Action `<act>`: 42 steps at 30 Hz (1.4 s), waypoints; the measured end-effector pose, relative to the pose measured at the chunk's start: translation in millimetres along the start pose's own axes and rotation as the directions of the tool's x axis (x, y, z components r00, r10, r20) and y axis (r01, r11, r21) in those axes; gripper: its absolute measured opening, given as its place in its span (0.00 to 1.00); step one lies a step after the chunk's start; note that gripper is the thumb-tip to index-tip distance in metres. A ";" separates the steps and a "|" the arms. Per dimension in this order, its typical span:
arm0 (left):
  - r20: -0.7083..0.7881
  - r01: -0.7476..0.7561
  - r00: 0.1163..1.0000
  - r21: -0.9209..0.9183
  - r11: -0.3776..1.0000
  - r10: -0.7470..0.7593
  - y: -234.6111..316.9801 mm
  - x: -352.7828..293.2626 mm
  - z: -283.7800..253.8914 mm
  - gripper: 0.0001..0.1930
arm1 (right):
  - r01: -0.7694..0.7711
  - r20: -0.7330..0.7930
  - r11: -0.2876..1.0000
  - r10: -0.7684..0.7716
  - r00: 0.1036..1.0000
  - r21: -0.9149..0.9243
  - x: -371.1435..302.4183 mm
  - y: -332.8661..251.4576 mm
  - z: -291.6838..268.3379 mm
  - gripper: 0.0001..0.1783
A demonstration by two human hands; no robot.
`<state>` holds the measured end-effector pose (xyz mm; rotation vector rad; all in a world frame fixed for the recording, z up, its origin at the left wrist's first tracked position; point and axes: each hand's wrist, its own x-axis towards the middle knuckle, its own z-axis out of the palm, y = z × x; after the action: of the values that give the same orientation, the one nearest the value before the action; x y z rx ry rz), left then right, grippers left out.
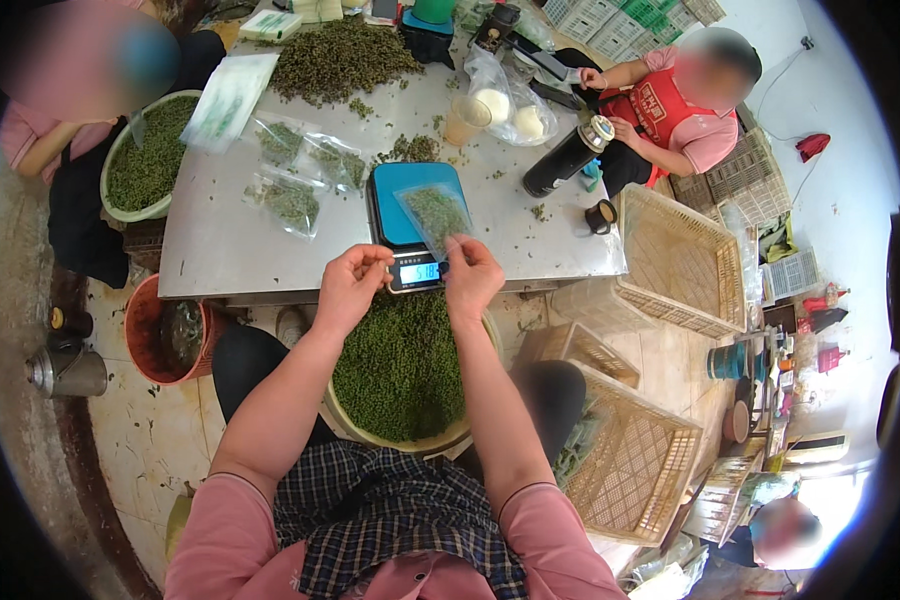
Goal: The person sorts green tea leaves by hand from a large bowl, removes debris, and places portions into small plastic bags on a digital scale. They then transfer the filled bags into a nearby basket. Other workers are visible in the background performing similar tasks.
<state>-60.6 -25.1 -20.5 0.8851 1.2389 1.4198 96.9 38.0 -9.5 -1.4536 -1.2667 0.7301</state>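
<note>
A kitchen scale (388, 207) with a blue platform and a lit display stands at the table's near edge. On its platform lies a clear plastic bag (436, 212) of small green peppercorn-like berries. My right hand (476, 276) pinches the bag's near right corner, beside the display. My left hand (354, 288) is at the scale's front left corner, fingertips pressed together; anything in them is too small to make out. Below, between my knees, sits a round basin (407, 446) heaped with green berries (395, 375). Several filled clear bags (292, 203) lie on the table left of the scale.
On the metal table (215, 235) are a dark berry heap (345, 60), a plastic cup (464, 122) and a black thermos (567, 158). Flat empty bags (232, 100) overlap its left edge. A red bucket (170, 330) and crates (630, 460) flank me. Co-workers sit left and right.
</note>
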 end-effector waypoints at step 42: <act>0.503 0.219 0.806 0.235 0.947 -0.311 -33.9 -41.7 18.1 0.08 | -0.158 0.440 0.983 0.183 0.879 -0.093 -114.0 29.9 -83.8 0.10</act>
<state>-26.8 -62.6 -46.2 1.0829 1.0032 0.7694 153.2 -93.0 -33.5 -1.5056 -1.5232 1.2114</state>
